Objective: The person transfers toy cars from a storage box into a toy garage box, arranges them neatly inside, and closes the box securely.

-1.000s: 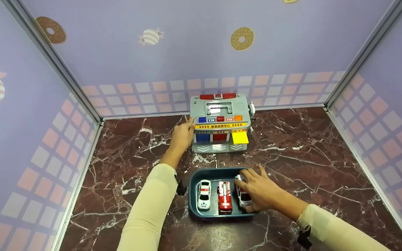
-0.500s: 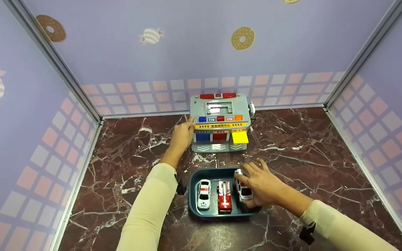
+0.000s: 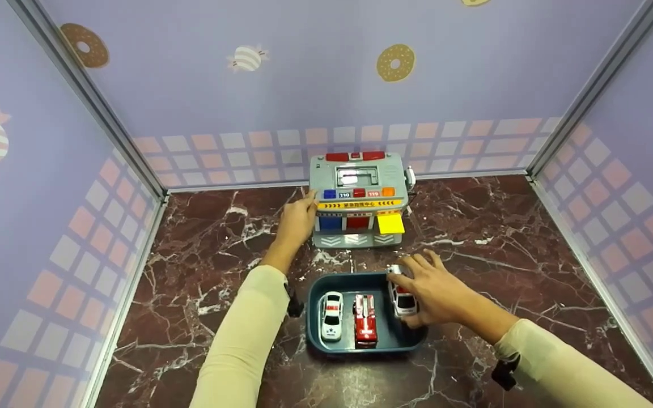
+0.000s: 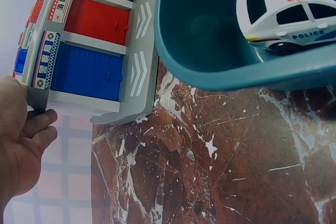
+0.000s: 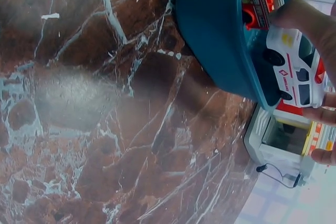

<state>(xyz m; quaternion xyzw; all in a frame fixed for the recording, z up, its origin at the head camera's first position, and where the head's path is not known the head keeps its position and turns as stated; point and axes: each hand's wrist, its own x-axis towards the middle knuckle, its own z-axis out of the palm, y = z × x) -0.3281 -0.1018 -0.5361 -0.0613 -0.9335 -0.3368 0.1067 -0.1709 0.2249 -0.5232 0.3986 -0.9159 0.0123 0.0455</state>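
Note:
In the head view my right hand [image 3: 437, 289] grips a white toy ambulance [image 3: 403, 297] by its two ends, over the right side of a dark teal tray [image 3: 343, 350]. The right wrist view shows the ambulance [image 5: 296, 72] raised to the tray's rim, thumb at the hood and fingers at the rear. Against the back wall stands a grey toy emergency station [image 3: 321, 175]. My left hand [image 3: 295, 222] holds its left roof edge, fingers bent under the eave in the left wrist view. The station's yellow door [image 3: 390, 223] is raised; its blue door [image 4: 86, 72] and red door [image 4: 100, 20] are down.
A white toy police car [image 3: 332, 317] and a red toy fire engine [image 3: 365, 320] lie inside the tray. Purple panels [image 3: 326, 85] enclose the dark red marbled surface [image 3: 491, 249] at the back and sides. A thin cord [image 5: 281, 179] hangs from the station's side.
My right hand has lifted the ambulance from the tray's bottom and moved it slightly forward and to the right. The left hand stays at the station.

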